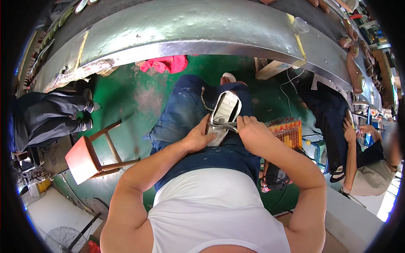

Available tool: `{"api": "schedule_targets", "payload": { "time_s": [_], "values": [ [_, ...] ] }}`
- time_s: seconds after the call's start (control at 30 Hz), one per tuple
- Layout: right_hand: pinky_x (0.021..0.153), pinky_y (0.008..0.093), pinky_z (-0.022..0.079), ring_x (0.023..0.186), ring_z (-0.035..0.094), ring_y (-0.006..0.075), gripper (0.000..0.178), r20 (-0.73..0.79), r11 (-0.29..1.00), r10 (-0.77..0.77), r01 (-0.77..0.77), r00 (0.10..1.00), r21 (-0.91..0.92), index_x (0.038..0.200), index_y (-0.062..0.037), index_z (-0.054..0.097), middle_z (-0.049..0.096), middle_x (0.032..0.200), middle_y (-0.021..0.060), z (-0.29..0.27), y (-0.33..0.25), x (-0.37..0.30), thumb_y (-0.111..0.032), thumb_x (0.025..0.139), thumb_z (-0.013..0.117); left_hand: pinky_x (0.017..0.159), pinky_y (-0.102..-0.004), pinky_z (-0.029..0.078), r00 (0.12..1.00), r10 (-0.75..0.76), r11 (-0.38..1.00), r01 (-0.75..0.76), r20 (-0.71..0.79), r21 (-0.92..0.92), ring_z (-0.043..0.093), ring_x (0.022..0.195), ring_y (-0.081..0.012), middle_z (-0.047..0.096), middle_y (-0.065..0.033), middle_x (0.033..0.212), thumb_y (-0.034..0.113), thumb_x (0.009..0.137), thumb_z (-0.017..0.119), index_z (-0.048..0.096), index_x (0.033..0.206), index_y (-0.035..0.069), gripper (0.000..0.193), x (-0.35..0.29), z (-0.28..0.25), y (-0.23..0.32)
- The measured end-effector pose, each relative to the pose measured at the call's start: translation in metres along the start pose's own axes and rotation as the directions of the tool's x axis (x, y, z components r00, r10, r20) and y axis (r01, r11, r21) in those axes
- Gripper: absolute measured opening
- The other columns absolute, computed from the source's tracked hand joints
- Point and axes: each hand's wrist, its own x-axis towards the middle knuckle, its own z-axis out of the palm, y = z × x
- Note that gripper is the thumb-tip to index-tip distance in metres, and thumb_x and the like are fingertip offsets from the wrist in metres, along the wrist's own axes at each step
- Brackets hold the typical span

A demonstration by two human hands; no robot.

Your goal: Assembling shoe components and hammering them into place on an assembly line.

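Observation:
Across my lap lies what looks like a shoe on its last, its sole side up (228, 103): a pale insole framed by a dark and white edge. My left hand (196, 137) grips the near part of this shoe, thumb on top and fingers along its left side. In my right hand (255, 134) are metal pliers (225, 125), whose jaws lie over the middle of the shoe, near its edge. Whether the jaws pinch the material is too small to make out. A short cord (205, 99) rests on my blue trousers to the left.
A metal-topped bench (190, 27) spans the far side, with a clear plastic cup (300, 25) on it. At left are a red-seated stool (82, 160) and a standing person's legs (59, 118). An orange basket (287, 133) stands at right, beyond it another person (371, 168). Pink cloth (166, 64) lies ahead.

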Motion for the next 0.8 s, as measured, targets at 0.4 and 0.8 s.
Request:
{"api": "schedule_targets", "payload": {
  "time_s": [0.4, 0.8],
  "values": [
    [0.072, 0.0496, 0.052, 0.079, 0.065, 0.0408, 0.020, 0.064, 0.966, -0.152, 0.135, 0.986, 0.220, 0.091, -0.0020, 0.059, 0.065, 0.081, 0.0216, 0.026, 0.009, 0.026, -0.022, 0.088, 0.063, 0.108, -0.0388, 0.040, 0.969, -0.228, 0.634, 0.075, -0.093, -0.769, 0.050, 0.129, -0.0248, 0.049, -0.0140, 0.142, 0.050, 0.106, 0.019, 0.031, 0.150, 0.001, 0.067, 0.003, 0.009, 0.015],
    [0.080, 0.0447, 0.052, 0.084, 0.065, 0.0381, 0.030, -0.093, 0.981, -0.064, 0.080, 0.994, 0.177, 0.107, 0.0039, 0.057, 0.065, 0.097, 0.0231, 0.023, 0.013, 0.004, -0.015, 0.085, 0.063, 0.093, -0.0411, 0.048, 0.831, -0.025, 0.988, 0.106, -0.556, 0.114, 0.064, 0.107, -0.0377, 0.065, -0.0252, 0.118, 0.039, 0.106, 0.029, 0.057, 0.132, 0.003, 0.053, 0.028, 0.009, -0.019]
  ]
}}
